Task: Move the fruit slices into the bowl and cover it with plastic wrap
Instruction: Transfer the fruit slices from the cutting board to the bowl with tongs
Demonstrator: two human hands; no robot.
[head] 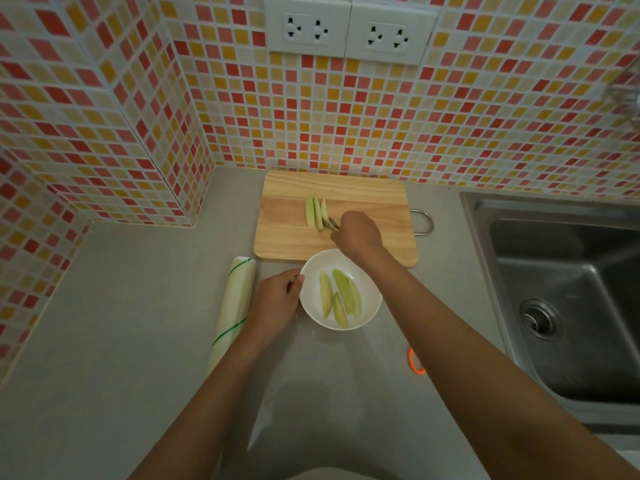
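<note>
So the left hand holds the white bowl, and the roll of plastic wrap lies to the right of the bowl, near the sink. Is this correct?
Not quite. In the head view the left hand does hold the white bowl by its rim, but the roll of plastic wrap lies to the left of the bowl, far from the sink.

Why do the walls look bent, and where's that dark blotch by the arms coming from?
Head view: the wide-angle lens bows the tiled wall and sockets outward. The dim light comes from above and behind, so a soft shadow falls on the counter between the forearms. The right hand over the cutting board looks slightly blurred; the bowl stays the brightest spot.
</note>
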